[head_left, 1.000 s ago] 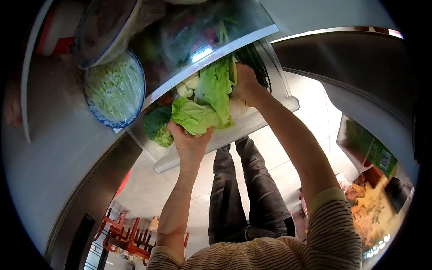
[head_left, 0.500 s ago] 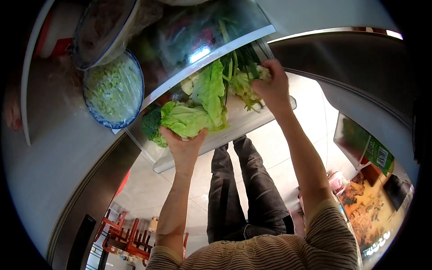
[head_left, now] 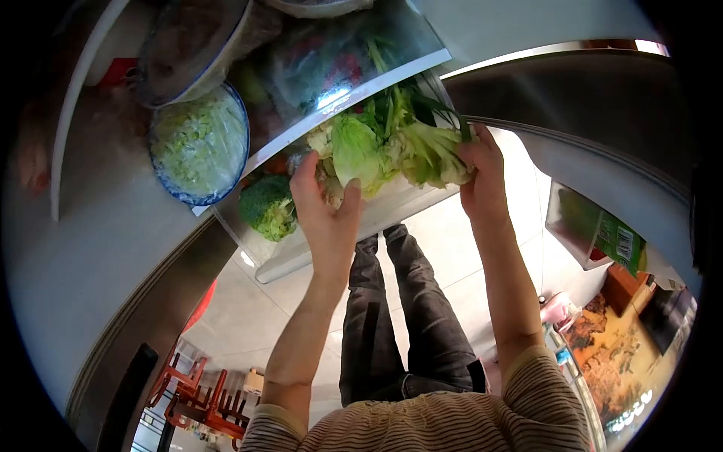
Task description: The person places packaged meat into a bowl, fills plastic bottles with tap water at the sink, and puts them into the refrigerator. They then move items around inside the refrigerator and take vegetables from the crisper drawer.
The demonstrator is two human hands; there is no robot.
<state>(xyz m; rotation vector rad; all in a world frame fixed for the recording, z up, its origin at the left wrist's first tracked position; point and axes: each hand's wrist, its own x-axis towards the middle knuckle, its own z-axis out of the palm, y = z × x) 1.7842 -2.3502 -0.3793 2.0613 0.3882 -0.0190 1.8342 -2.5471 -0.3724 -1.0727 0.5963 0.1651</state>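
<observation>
In the pulled-out refrigerator drawer (head_left: pixel 290 255), my right hand (head_left: pixel 482 169) grips a leafy cauliflower (head_left: pixel 431 154) at its right side. Long green stalks (head_left: pixel 395 105) lie behind it. My left hand (head_left: pixel 325 215) is open, thumb and fingers spread, at the front of a pale green head of lettuce (head_left: pixel 357 151). Whitish florets (head_left: pixel 321 141) show beside the lettuce, partly covered by the left fingers. Left of that hand sits a broccoli head (head_left: pixel 267 207).
A blue-rimmed bowl (head_left: pixel 199 147) under plastic wrap stands on the shelf at left, with a larger wrapped bowl (head_left: pixel 188 53) above it. A clear shelf with a white front edge (head_left: pixel 354 98) overhangs the drawer. The open door (head_left: pixel 557 98) is at right; red chairs (head_left: pixel 207 407) stand lower left.
My left hand has let go of the lettuce, which now lies further back and right, and its fingers have spread. The cauliflower has turned and come forward in my right hand.
</observation>
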